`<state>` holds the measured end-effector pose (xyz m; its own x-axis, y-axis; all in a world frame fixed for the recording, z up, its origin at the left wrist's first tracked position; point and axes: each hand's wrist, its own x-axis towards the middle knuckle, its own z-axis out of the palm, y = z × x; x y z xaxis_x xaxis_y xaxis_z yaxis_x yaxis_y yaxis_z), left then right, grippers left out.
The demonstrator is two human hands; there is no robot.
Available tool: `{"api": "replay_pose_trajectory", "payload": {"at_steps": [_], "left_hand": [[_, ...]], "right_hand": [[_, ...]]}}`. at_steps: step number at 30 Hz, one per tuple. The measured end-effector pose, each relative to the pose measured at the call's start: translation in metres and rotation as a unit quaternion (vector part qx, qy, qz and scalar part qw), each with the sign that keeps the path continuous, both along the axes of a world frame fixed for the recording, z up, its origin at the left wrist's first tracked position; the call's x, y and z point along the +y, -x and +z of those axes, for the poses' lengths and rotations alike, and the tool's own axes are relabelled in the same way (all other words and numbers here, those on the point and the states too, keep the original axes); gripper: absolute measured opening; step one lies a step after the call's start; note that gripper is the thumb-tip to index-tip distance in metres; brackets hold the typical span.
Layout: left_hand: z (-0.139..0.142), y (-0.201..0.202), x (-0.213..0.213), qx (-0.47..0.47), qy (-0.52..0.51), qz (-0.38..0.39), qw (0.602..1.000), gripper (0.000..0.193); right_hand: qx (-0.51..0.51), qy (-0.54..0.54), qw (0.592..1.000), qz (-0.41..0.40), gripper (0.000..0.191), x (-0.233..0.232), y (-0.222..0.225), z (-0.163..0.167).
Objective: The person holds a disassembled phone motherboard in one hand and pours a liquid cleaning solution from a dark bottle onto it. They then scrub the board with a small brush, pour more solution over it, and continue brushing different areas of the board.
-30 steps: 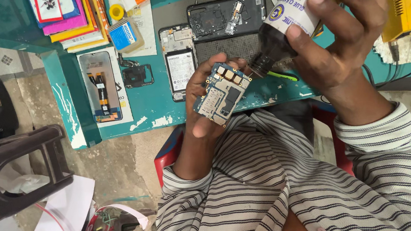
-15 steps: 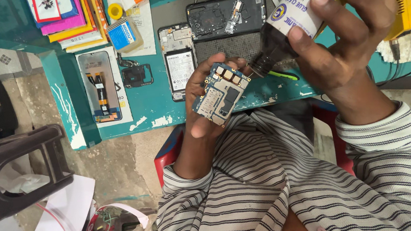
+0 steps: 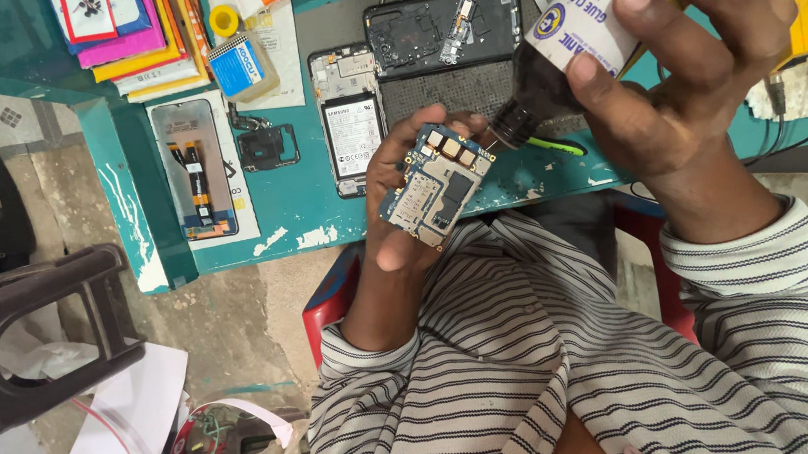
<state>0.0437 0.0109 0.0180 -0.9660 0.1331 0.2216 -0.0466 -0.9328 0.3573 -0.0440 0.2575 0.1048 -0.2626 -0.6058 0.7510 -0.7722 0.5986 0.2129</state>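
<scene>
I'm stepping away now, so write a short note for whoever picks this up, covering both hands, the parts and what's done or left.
Left hand: holds the small blue circuit board face up over the lap, at the bench edge.
Right hand: grips a dark bottle with a white label, tilted, its nozzle at the board's top right corner.
On the teal bench: an opened phone with its battery showing, a dark back cover on a grey mat, a screen part on white paper.
Done: the board is out of the phone.
Left: whether liquid has reached the board cannot be told; the board is not back in the phone.
</scene>
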Motion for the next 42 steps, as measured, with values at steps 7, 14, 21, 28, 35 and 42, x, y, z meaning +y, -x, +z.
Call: {"api": "replay_pose_trajectory", "payload": {"at_steps": [7,14,21,28,35,42], "left_hand": [[0.003,-0.001,0.002,-0.011,0.010,-0.004,1.000,0.118],[0.004,-0.001,0.001,-0.016,0.013,-0.004,1.000,0.119],[0.004,-0.001,0.002,-0.018,0.009,-0.006,1.000,0.118],[-0.001,-0.001,0.004,0.000,0.007,-0.001,1.000,0.116],[-0.002,-0.001,0.004,0.001,0.007,0.001,1.000,0.117],[0.000,0.000,0.003,-0.006,0.002,0.015,1.000,0.117]], "right_hand": [[0.011,0.000,1.000,0.013,0.037,0.002,0.004,0.000],[0.022,-0.001,0.999,0.028,0.033,0.005,0.004,0.002],[0.014,0.000,1.000,0.020,0.033,0.006,0.000,0.002],[0.013,-0.008,1.000,0.010,0.035,0.011,-0.003,-0.003],[0.014,-0.009,1.000,0.012,0.035,0.007,-0.003,0.001],[-0.057,0.063,0.996,0.019,0.045,-0.002,0.003,-0.005]]}}
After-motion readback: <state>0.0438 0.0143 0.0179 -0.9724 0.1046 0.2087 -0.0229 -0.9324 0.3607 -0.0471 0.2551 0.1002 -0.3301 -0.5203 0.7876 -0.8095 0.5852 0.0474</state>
